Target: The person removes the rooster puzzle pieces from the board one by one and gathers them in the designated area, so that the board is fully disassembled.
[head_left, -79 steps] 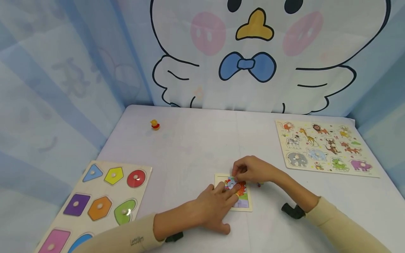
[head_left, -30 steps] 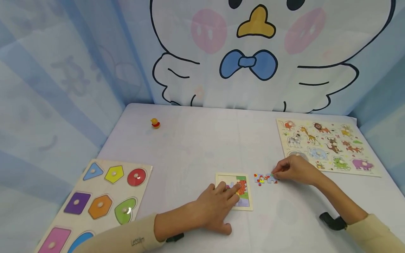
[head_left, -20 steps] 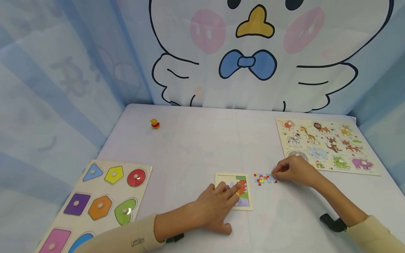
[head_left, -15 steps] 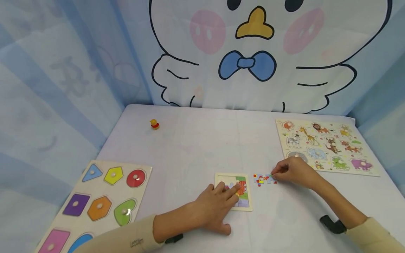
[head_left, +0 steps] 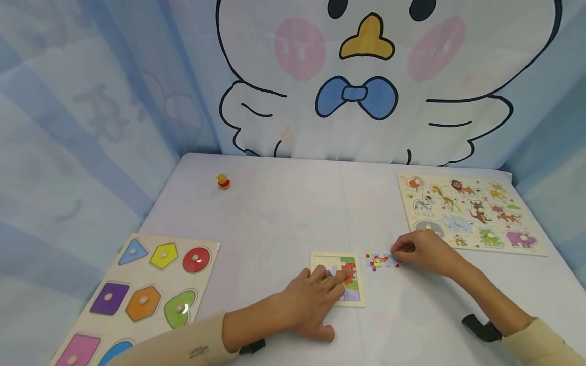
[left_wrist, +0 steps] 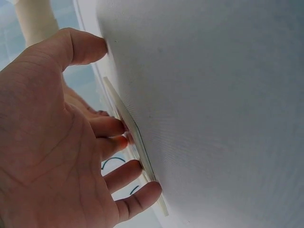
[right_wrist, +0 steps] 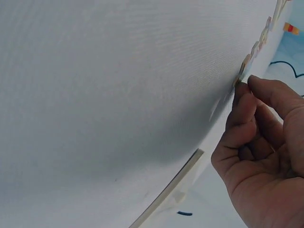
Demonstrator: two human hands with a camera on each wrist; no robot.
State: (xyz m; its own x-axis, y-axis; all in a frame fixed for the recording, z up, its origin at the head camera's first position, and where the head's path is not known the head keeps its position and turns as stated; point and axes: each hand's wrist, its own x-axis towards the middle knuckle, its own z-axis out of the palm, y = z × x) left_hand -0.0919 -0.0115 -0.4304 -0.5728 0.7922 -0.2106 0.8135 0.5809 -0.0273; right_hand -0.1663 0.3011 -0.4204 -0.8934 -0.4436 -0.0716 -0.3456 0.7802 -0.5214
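Observation:
A small framed jigsaw puzzle (head_left: 360, 298) lies on the white table in the head view, its picture partly covered by my left hand (head_left: 313, 305). That hand's fingers are spread and rest on the puzzle; in the left wrist view the fingertips meet the thin board (left_wrist: 134, 133). Right of the frame, colourful loose jigsaw pieces (head_left: 376, 261) lie in a short row. My right hand (head_left: 423, 252) pinches the piece (right_wrist: 242, 68) at the row's right end between thumb and forefinger, close to the table. Its fingertips hide part of that piece.
A wooden shape board (head_left: 174, 284) with knobbed pieces lies at the left. At the back right is an animal peg puzzle (head_left: 499, 244), its near-left corner partly behind my right hand. A small yellow and red toy figure (head_left: 223, 182) stands at the back left.
My right hand has moved right, from the frame's upper edge to the loose pieces, and then stays there. A light blue piece has left the frame's upper part. My left hand stays put.

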